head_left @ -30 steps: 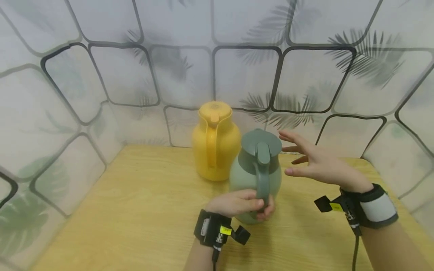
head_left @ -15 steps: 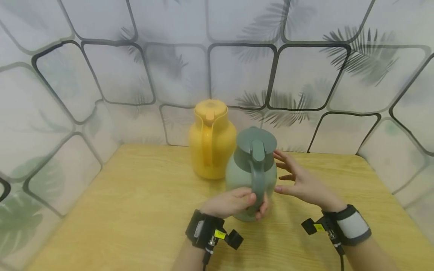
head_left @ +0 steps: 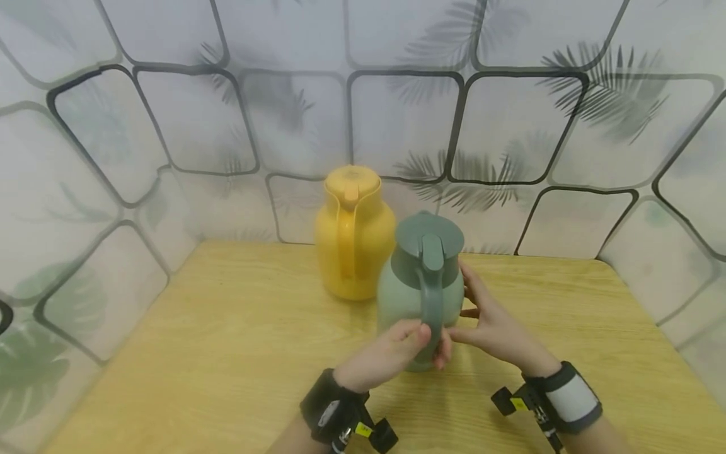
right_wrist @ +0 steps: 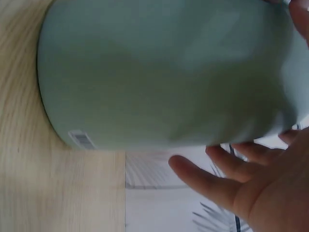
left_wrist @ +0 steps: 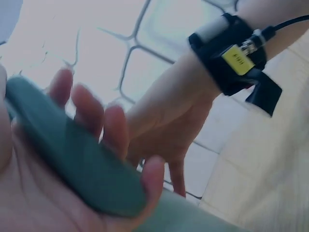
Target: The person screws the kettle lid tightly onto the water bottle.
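Note:
A green thermos jug [head_left: 397, 296] with a darker lid stands upright on the table, its handle [head_left: 432, 290] facing me. My left hand [head_left: 379, 354] grips the lower part of that handle; in the left wrist view the fingers curl round the green handle [left_wrist: 82, 154]. At the jug's right side is my right hand [head_left: 500, 332], fingers spread and lightly bent along the belly. The right wrist view has the jug's body [right_wrist: 145, 77] lying close to these fingers, with a small label [right_wrist: 82, 139] near its base. Whether every fingertip touches cannot be told.
Behind and left of the green jug stands a yellow thermos jug [head_left: 354, 252], its handle also toward me. The wooden table [head_left: 227, 353] meets a patterned wall covering [head_left: 306, 120] at the back and sides. Both wrists wear black straps with small cameras.
My right hand has moved left and down, from apart of the jug to right beside its belly. The left hand keeps its grip on the handle; its wrist has dropped slightly.

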The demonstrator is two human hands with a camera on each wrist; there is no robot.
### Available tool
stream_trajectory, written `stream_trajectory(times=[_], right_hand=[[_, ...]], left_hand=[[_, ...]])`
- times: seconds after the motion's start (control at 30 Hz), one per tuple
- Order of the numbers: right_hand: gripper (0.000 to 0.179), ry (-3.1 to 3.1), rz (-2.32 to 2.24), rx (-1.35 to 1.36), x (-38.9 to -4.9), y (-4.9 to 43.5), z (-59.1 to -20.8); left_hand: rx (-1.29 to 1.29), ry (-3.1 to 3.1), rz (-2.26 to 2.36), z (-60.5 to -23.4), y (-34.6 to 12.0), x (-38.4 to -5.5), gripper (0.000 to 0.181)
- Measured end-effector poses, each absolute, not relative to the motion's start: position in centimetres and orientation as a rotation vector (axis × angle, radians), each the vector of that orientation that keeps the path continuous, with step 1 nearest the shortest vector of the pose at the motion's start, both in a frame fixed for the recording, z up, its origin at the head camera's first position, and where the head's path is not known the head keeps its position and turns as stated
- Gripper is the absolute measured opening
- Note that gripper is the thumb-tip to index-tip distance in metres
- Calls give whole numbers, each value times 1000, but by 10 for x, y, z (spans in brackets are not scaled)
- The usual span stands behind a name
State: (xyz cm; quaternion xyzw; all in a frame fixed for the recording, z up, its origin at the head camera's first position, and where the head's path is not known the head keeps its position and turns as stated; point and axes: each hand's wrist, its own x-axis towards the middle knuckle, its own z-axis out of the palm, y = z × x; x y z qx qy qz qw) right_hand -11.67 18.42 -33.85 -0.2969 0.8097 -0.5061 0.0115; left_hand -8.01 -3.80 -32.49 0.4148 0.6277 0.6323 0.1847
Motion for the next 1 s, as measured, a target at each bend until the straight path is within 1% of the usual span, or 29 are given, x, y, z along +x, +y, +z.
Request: stream_trajectory(times=[0.1, 0.2, 0.37, 0.53, 0.67, 0.87, 1.0], right_hand=[[110, 2569, -1583, -880, -114, 179, -340], [111, 2595, -1598, -856, -112, 174, -340], [115, 2591, -1639, -820, -111, 170, -342], [118, 2590, -1659, -788, -110, 168, -345], [116, 2601, -1668, -790, -110, 168, -346], [113, 2628, -1684, -799, -110, 169, -347], [113, 2648, -1693, -773, -109, 170, -347]], left_hand=[[1064, 1858, 1804, -324, -36, -72, 77], [997, 1944, 1832, -323, -34, -65, 69], [964, 2004, 1844, -323, -33, -61, 62], [866, 1894, 1866, -322, -34, -60, 64], [805, 1824, 1896, -322, -33, -60, 68], [815, 1839, 1960, -324, -29, -60, 72], [873, 1985, 1993, -326, -22, -59, 72]])
